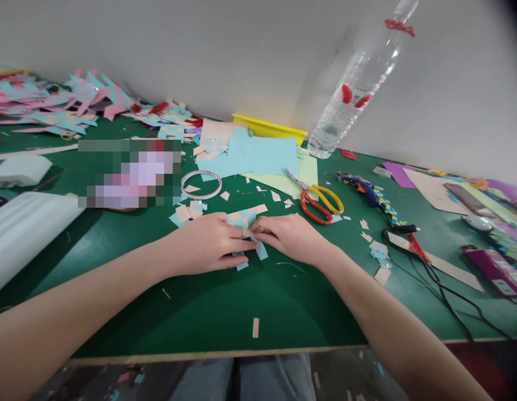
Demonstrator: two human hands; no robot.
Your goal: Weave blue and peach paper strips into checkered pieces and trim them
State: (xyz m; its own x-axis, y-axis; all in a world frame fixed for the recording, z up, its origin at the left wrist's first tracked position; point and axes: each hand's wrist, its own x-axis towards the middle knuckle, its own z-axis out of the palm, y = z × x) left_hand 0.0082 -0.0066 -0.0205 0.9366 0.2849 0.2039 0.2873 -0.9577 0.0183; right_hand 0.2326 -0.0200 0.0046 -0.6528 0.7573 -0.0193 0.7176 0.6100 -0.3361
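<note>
A small weave of light blue and cream paper strips (pixel 243 217) lies on the green tabletop between my hands. My left hand (pixel 204 243) holds its left side, with blue strip ends showing under the fingers. From the other side, my right hand (pixel 289 238) pinches a strip at the weave's right edge, thumb and index finger together. One blue strip end (pixel 262 250) sticks out below the fingertips. The fingers partly hide the weave. Beyond my right hand are scissors (pixel 319 203) with one red and one yellow handle. A roll of tape (pixel 201 185) lies beyond my left hand.
Blue paper sheets (pixel 262 156) lie before a yellow tray (pixel 269 129). A clear bottle (pixel 346 94) leans by the wall. Woven strips (pixel 66 103) are heaped far left, near a pixelated object (pixel 133 178). Black cables (pixel 434 273) and a purple box (pixel 494 270) are at right.
</note>
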